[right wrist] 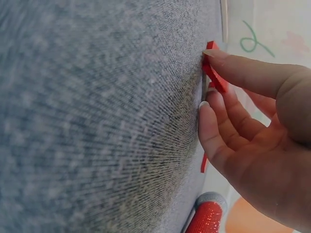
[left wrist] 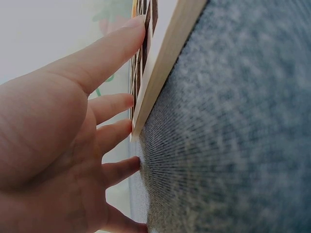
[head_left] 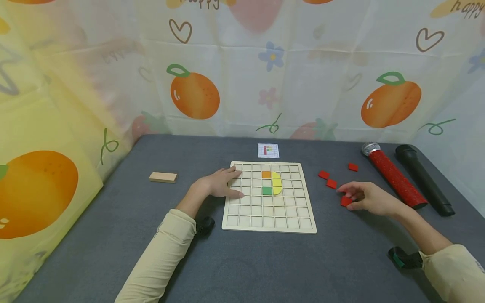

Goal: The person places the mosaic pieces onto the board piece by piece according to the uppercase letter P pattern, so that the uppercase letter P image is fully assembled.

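A pale wooden grid board lies on the dark grey table. On it sit an orange square tile, a green square tile and a column of yellow pieces, its lower end rounded. My left hand rests at the board's left edge, fingers spread; the left wrist view shows the thumb over the rim. On the right, my right hand pinches a red square tile, which stands tilted by the thumb. Several other red tiles lie flat just beyond this hand.
Behind the board lies a small card printed with a coloured grid pattern. A wooden block is at the left. To the right lie a red glittery microphone and a black microphone. A fruit-printed cloth hangs behind the table.
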`<state>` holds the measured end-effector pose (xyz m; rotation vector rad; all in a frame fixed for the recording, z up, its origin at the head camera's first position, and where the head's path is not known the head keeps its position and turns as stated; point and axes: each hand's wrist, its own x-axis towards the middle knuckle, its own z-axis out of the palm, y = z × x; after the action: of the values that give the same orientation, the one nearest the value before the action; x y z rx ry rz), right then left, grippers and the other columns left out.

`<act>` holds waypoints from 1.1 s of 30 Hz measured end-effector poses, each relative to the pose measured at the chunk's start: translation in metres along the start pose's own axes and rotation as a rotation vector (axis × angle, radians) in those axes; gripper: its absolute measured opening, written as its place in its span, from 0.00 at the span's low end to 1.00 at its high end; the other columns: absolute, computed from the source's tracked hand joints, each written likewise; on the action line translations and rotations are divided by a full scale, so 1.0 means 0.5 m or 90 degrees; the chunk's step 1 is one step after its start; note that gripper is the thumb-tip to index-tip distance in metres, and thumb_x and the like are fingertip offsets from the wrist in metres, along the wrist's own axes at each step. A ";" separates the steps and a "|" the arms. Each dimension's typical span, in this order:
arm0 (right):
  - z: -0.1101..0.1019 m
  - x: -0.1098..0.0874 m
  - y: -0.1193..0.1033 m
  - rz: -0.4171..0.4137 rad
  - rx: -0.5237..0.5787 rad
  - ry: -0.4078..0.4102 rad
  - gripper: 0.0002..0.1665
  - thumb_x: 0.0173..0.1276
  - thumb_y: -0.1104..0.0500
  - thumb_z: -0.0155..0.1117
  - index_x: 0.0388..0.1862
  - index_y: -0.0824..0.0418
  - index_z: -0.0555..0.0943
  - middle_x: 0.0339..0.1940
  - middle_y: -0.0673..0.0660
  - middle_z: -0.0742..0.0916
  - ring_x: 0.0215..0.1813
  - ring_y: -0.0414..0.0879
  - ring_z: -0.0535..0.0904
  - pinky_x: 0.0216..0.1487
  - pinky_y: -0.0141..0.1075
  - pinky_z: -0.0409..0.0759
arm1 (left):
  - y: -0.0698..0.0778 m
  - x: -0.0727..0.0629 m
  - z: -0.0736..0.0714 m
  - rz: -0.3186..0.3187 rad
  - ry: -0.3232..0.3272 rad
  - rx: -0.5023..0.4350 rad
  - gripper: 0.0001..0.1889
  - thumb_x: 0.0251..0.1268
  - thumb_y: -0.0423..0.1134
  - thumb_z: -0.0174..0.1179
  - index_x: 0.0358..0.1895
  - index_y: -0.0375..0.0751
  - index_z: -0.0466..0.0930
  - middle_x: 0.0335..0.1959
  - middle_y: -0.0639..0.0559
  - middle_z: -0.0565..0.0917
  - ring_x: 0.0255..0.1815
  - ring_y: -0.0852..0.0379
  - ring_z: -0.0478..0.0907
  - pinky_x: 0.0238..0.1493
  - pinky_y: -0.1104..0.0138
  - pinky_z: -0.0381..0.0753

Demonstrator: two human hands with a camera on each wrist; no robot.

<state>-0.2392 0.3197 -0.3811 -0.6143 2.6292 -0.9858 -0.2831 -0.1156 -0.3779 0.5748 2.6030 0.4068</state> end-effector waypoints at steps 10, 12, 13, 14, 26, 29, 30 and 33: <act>-0.003 0.003 -0.003 0.001 -0.030 0.005 0.19 0.62 0.66 0.67 0.52 0.69 0.78 0.31 0.53 0.77 0.31 0.41 0.71 0.29 0.32 0.70 | 0.000 0.001 0.001 -0.005 -0.003 -0.001 0.43 0.63 0.60 0.58 0.76 0.48 0.49 0.77 0.48 0.44 0.75 0.42 0.38 0.68 0.44 0.46; -0.004 0.004 -0.007 -0.001 -0.036 0.008 0.17 0.63 0.66 0.66 0.51 0.68 0.79 0.31 0.52 0.79 0.31 0.41 0.72 0.30 0.32 0.71 | 0.001 0.000 0.000 -0.005 -0.003 0.000 0.43 0.63 0.59 0.58 0.76 0.48 0.50 0.77 0.48 0.44 0.75 0.42 0.38 0.68 0.44 0.46; -0.005 0.005 -0.009 -0.002 -0.034 0.010 0.16 0.63 0.65 0.66 0.50 0.67 0.79 0.31 0.52 0.80 0.31 0.41 0.73 0.30 0.32 0.73 | 0.001 0.001 -0.001 -0.006 -0.003 -0.001 0.43 0.63 0.59 0.58 0.76 0.48 0.50 0.77 0.48 0.44 0.75 0.42 0.38 0.68 0.44 0.46; -0.005 0.007 -0.012 -0.004 -0.031 0.012 0.16 0.64 0.65 0.66 0.50 0.67 0.80 0.32 0.52 0.81 0.31 0.42 0.75 0.31 0.33 0.74 | 0.000 0.001 -0.001 -0.007 -0.004 -0.001 0.43 0.63 0.59 0.58 0.76 0.48 0.50 0.77 0.48 0.44 0.75 0.42 0.38 0.68 0.44 0.46; 0.010 0.057 -0.052 0.107 0.100 0.033 0.22 0.65 0.56 0.67 0.51 0.70 0.78 0.37 0.56 0.87 0.39 0.47 0.83 0.40 0.37 0.81 | 0.003 -0.003 0.000 -0.013 0.000 0.003 0.43 0.64 0.59 0.58 0.76 0.48 0.50 0.77 0.48 0.44 0.75 0.42 0.39 0.69 0.45 0.47; 0.017 0.072 -0.065 0.127 0.152 0.040 0.24 0.65 0.56 0.67 0.52 0.72 0.77 0.38 0.58 0.87 0.41 0.47 0.84 0.41 0.38 0.82 | 0.004 -0.004 -0.001 -0.014 0.000 0.003 0.43 0.64 0.59 0.58 0.76 0.48 0.50 0.77 0.48 0.44 0.75 0.42 0.39 0.69 0.45 0.46; 0.019 0.077 -0.069 0.133 0.164 0.041 0.24 0.65 0.56 0.67 0.52 0.73 0.77 0.38 0.59 0.87 0.40 0.47 0.84 0.42 0.38 0.82 | 0.005 -0.005 -0.001 -0.014 0.001 0.003 0.43 0.64 0.59 0.58 0.76 0.48 0.50 0.77 0.48 0.44 0.75 0.42 0.39 0.68 0.45 0.47; 0.026 0.092 -0.082 0.142 0.196 0.039 0.25 0.66 0.58 0.66 0.54 0.74 0.75 0.40 0.60 0.86 0.40 0.47 0.84 0.42 0.39 0.82 | 0.007 -0.005 -0.001 -0.019 0.001 0.001 0.43 0.63 0.59 0.58 0.76 0.49 0.50 0.77 0.49 0.44 0.76 0.43 0.38 0.69 0.45 0.46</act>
<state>-0.2626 0.2629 -0.3675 -0.2170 2.4548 -1.3163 -0.2801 -0.1141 -0.3754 0.5363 2.6102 0.3957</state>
